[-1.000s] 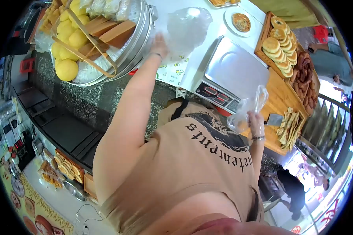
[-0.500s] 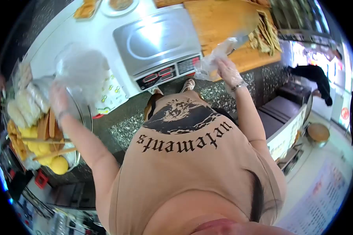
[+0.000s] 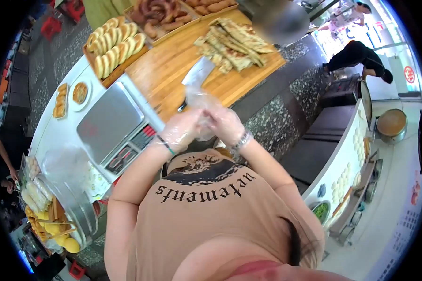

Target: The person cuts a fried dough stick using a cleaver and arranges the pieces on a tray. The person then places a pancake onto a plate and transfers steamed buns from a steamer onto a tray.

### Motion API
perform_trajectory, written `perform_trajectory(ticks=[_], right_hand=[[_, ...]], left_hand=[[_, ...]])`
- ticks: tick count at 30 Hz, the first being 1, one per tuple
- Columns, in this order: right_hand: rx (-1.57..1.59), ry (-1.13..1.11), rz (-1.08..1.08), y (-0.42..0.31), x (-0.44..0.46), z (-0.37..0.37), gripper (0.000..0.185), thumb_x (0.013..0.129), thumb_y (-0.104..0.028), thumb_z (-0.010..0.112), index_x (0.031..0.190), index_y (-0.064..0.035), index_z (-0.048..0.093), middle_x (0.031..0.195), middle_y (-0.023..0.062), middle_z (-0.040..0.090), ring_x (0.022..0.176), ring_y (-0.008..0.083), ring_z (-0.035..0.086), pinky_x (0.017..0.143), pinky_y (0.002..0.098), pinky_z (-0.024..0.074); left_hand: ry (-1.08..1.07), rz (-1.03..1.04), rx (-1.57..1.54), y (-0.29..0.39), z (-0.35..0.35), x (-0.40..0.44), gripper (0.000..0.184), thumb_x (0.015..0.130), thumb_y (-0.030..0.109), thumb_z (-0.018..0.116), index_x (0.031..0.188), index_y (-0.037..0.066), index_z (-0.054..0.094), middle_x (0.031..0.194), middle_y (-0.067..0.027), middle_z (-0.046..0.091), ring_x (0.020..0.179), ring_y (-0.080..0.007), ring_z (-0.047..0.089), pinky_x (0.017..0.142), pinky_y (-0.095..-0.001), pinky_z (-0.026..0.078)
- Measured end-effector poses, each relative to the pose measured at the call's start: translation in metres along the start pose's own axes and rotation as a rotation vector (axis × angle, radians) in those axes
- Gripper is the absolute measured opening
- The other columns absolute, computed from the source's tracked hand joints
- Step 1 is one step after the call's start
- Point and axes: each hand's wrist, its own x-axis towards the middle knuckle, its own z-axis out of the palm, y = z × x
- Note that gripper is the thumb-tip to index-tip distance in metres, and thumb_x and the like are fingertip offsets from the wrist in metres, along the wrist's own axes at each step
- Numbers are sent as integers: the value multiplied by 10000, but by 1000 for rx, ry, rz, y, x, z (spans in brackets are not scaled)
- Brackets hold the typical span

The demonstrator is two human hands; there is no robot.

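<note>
White worktop (image 3: 56, 133) runs off to the left of my grip, and a wooden board (image 3: 159, 77) lies just beyond it. Both hands are in clear, thin gloves. My left grip (image 3: 179, 130) and right grip (image 3: 226, 125) come together in front of my shirt (image 3: 206, 201), each with the fingers pinched on the crumpled, see-through bag (image 3: 201, 99) between them. I judge this step to be working the bag's mouth or folds apart; which edge I have, I cannot tell. Plastic this flimsy would slide or cling to the gloves, so the next move calls for light fingertips and a gentle parting pull, clear of the blade.

Just past the bag, a cleaver (image 3: 198, 71) lies on the board, its handle towards my hands. Beyond it are piled flatbreads (image 3: 234, 47); further off, to the left, come a tray of round buns (image 3: 115, 42) and one of brown meat (image 3: 159, 14). Left of my left grip sits the scale (image 3: 110, 122), with a plated pie (image 3: 80, 92) past it. Nearer my left elbow, a second bag (image 3: 65, 164) lies by the yellow buns (image 3: 71, 245).

Off to my right, speckled floor (image 3: 272, 100) leads to dough pieces (image 3: 340, 183) and a pot (image 3: 391, 124); a person in black (image 3: 358, 54) bends further away.
</note>
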Motion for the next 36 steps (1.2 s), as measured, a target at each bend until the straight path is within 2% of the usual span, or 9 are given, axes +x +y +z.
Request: perform_trajectory(ticks=[9, 16, 19, 23, 26, 28, 31, 34, 36], right_hand=[[-217, 771, 104, 181, -32, -198, 448, 717, 53, 557, 1146, -76, 555, 1179, 222, 483, 986, 408, 556, 815, 427, 501], [-178, 202, 58, 245, 39, -253, 419, 761, 36, 504, 1164, -74, 532, 1160, 227, 532, 1030, 388, 538, 858, 441, 456], [141, 131, 187, 249, 73, -276, 226, 820, -8, 504, 1034, -39, 569, 844, 127, 622, 750, 236, 623, 636, 347, 502], [810, 346, 486, 307, 103, -314, 151, 869, -25, 475, 949, -68, 596, 738, 18, 623, 592, 84, 575, 510, 221, 472], [798, 593, 343, 389, 121, -328, 158, 849, -6, 460, 916, -56, 594, 765, 10, 621, 654, 78, 571, 545, 219, 473], [824, 548, 447, 390, 134, -364, 196, 781, 25, 431, 906, -41, 566, 791, 30, 602, 638, 98, 547, 571, 241, 472], [1797, -92, 269, 402, 157, -418, 272, 776, -32, 509, 1039, 25, 552, 883, 76, 617, 714, 139, 624, 612, 279, 546], [1097, -299, 300, 398, 178, -480, 313, 841, -101, 554, 1133, 11, 564, 970, 69, 631, 868, 153, 611, 792, 309, 506], [201, 562, -77, 445, 253, -567, 271, 869, -150, 572, 1106, -23, 607, 1023, 115, 629, 972, 220, 585, 866, 347, 449]], left_hand=[[-49, 36, -106, 158, 39, 158, 193, 890, 209, 538, 976, 39, 571, 856, -186, 626, 829, -322, 622, 749, -378, 484], [490, -269, -32, 110, -3, 224, 300, 951, 276, 465, 1096, 36, 573, 973, -160, 632, 932, -290, 617, 814, -362, 473], [788, -154, -1016, 79, -8, 279, 316, 948, 246, 505, 1149, 8, 552, 992, -56, 615, 908, -167, 588, 815, -276, 470], [33, 283, -1595, 79, -15, 322, 314, 910, 177, 541, 1164, -9, 535, 953, -53, 619, 901, -165, 596, 849, -255, 465], [463, 70, -1309, 163, -14, 354, 251, 909, 151, 519, 1099, -6, 566, 966, -74, 626, 858, -197, 605, 799, -318, 492], [196, 170, -960, 165, -26, 374, 262, 907, 143, 509, 1116, -3, 572, 977, -87, 627, 867, -209, 604, 801, -341, 487], [248, 66, -262, 163, -4, 424, 304, 906, 123, 496, 1179, 11, 570, 990, -109, 624, 873, -210, 596, 802, -353, 473], [749, -119, 56, 161, 29, 472, 395, 898, 76, 498, 1291, 36, 516, 947, -76, 596, 825, -148, 550, 774, -283, 451], [932, -309, -752, 184, 47, 491, 401, 902, 48, 483, 1302, 24, 494, 903, -37, 549, 793, -108, 499, 746, -241, 435]])
